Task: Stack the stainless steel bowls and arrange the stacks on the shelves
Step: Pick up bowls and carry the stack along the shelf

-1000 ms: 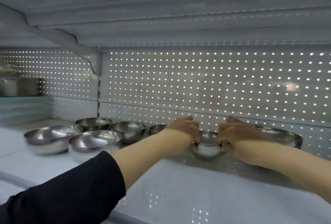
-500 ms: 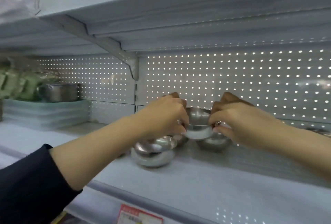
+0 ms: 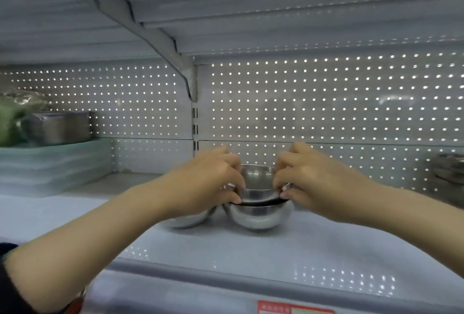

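While half a second ago the small bowl (image 3: pixel 256 183) was held clear above the shelf (image 3: pixel 251 245), it now sits low in the mouth of a larger bowl (image 3: pixel 258 215), a dark gap at the rims suggesting it is not quite seated. Left hand (image 3: pixel 211 183) and right hand (image 3: pixel 311 183) each pinch its rim from opposite sides, fingers curled tight, so it has not been let go. This pair looks nearly stacked; release seems the likely next step. Another bowl (image 3: pixel 190 220) stands just beside, partly hidden under the left wrist. Compared with a second ago, the row of loose bowls at the left is out of view, and a steel container (image 3: pixel 57 127) on stacked trays (image 3: pixel 50 163) shows instead.
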A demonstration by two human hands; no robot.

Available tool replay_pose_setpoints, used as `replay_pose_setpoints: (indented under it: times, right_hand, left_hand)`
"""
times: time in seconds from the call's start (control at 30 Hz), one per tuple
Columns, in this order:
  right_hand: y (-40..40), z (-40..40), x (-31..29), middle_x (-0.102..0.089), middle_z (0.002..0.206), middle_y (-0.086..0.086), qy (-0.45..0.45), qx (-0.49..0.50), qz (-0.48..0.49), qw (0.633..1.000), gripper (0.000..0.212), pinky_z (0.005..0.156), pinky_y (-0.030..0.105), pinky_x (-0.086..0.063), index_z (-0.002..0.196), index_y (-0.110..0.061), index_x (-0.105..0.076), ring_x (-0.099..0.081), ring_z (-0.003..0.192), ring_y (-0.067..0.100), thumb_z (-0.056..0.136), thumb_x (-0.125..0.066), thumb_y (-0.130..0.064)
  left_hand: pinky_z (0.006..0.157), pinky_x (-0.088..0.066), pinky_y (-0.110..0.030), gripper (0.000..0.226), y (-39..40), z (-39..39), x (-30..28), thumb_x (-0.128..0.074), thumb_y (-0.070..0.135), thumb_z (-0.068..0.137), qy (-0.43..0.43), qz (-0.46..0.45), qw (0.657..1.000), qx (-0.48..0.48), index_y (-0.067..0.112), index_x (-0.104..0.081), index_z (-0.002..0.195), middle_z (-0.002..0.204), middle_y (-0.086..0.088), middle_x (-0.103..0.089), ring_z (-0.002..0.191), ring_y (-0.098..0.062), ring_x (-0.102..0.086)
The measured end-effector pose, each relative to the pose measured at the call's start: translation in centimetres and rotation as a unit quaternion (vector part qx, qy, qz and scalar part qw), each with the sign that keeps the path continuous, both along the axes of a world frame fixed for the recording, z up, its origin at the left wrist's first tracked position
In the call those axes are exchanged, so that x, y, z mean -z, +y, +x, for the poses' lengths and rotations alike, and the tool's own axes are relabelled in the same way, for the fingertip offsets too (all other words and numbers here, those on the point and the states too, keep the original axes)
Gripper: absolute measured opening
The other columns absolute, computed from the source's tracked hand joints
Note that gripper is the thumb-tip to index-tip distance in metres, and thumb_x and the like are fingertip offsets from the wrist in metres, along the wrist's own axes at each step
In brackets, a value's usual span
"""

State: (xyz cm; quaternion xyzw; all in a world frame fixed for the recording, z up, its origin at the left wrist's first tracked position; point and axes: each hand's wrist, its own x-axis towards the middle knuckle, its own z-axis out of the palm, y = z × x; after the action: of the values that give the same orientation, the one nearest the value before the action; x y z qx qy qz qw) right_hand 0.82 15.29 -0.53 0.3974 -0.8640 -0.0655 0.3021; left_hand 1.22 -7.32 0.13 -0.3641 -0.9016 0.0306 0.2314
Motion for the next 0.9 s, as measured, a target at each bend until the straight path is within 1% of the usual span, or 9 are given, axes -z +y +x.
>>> replay_pose_setpoints:
  times: [0.17,0.27,0.33,0.47,0.57,0.67,0.8,0.83,0.9]
  right_hand:
    - [0.6,0.5,-0.2,-0.047,0.11,-0.01,-0.023,-0.005,0.009,1.0,0.014,0.082,0.019,-0.026,0.099,-0.024,-0.061,-0.029,0.098,0.014,0.094,-0.048,-0.027]
    - [1.0,0.3,-0.5,-0.044,0.113,-0.014,-0.034,-0.007,0.012,0.999,0.01,0.081,0.016,-0.022,0.098,-0.027,-0.059,-0.026,0.1,0.011,0.093,-0.05,-0.028]
    - [1.3,0.0,-0.9,-0.044,0.115,-0.016,-0.063,-0.011,-0.001,0.998,0.007,0.082,0.015,-0.023,0.096,-0.03,-0.059,-0.026,0.101,0.008,0.089,-0.056,-0.03]
    - [1.6,-0.8,-1.0,-0.042,0.122,-0.02,-0.136,0.0,0.013,0.991,0.028,0.089,0.018,-0.027,0.103,-0.035,-0.059,-0.027,0.109,0.006,0.078,-0.068,-0.044]
    - [1.4,-1.8,-0.7,-0.045,0.127,-0.017,-0.114,0.01,0.045,0.992,0.027,0.082,0.016,-0.023,0.098,-0.025,-0.064,-0.027,0.109,0.007,0.078,-0.07,-0.042]
    - [1.4,-2.2,-1.0,-0.049,0.123,-0.02,-0.096,-0.015,0.062,0.993,0.024,0.08,0.018,-0.025,0.088,-0.023,-0.067,-0.027,0.102,0.003,0.076,-0.073,-0.042]
    - [0.7,-1.9,-3.5,-0.051,0.116,-0.023,-0.085,-0.047,0.048,0.994,0.019,0.078,0.005,-0.025,0.081,-0.025,-0.067,-0.034,0.103,0.0,0.073,-0.076,-0.039]
    - [0.2,-1.9,-4.3,-0.05,0.116,-0.023,-0.079,-0.049,0.04,0.995,0.018,0.079,0.006,-0.025,0.081,-0.025,-0.067,-0.036,0.106,0.001,0.072,-0.077,-0.038]
    - [-1.4,-2.1,-5.7,-0.052,0.116,-0.023,-0.063,-0.056,0.028,0.996,0.019,0.09,0.02,-0.029,0.082,-0.024,-0.068,-0.035,0.111,0.004,0.072,-0.077,-0.037]
  left_hand:
    - [0.073,-0.025,-0.018,0.019,0.0,-0.7,0.5,-0.062,0.036,0.086,0.001,0.004,0.999,0.039,0.026,-0.068,0.101,0.098,0.012,-0.049,0.088,-0.003,-0.03]
    - [0.075,-0.028,-0.018,0.017,0.2,-0.9,0.2,-0.064,0.038,0.084,-0.013,0.011,0.998,0.054,0.026,-0.067,0.096,0.097,0.012,-0.05,0.09,-0.004,-0.033]
    - [0.077,-0.03,-0.019,0.021,0.2,-1.0,0.2,-0.068,0.042,0.079,-0.028,0.006,0.998,0.057,0.027,-0.065,0.094,0.096,0.013,-0.049,0.091,-0.005,-0.033]
    - [0.085,-0.036,-0.031,0.032,0.3,-1.5,0.3,-0.073,0.044,0.071,-0.048,-0.055,0.997,0.011,0.023,-0.062,0.092,0.101,0.01,-0.049,0.096,-0.013,-0.037]
    - [0.084,-0.035,-0.031,0.029,0.7,-1.7,0.1,-0.074,0.043,0.07,-0.06,-0.075,0.995,0.009,0.024,-0.053,0.076,0.091,0.012,-0.046,0.092,-0.013,-0.037]
    - [0.082,-0.032,-0.029,0.032,0.8,-1.6,-0.5,-0.074,0.042,0.071,-0.033,-0.092,0.995,0.013,0.026,-0.047,0.072,0.085,0.013,-0.042,0.087,-0.01,-0.034]
    - [0.079,-0.029,-0.027,0.028,-0.1,-1.1,-2.3,-0.075,0.042,0.069,0.018,-0.086,0.996,0.002,0.019,-0.06,0.076,0.089,0.01,-0.049,0.088,-0.01,-0.036]
    - [0.079,-0.028,-0.026,0.029,-0.6,-0.8,-3.1,-0.076,0.043,0.068,0.027,-0.08,0.996,-0.009,0.019,-0.062,0.078,0.09,0.011,-0.05,0.089,-0.009,-0.036]
    - [0.08,-0.029,-0.026,0.028,-2.2,-0.2,-4.8,-0.076,0.043,0.068,0.04,-0.065,0.997,-0.029,0.021,-0.062,0.079,0.091,0.012,-0.05,0.089,-0.009,-0.039]
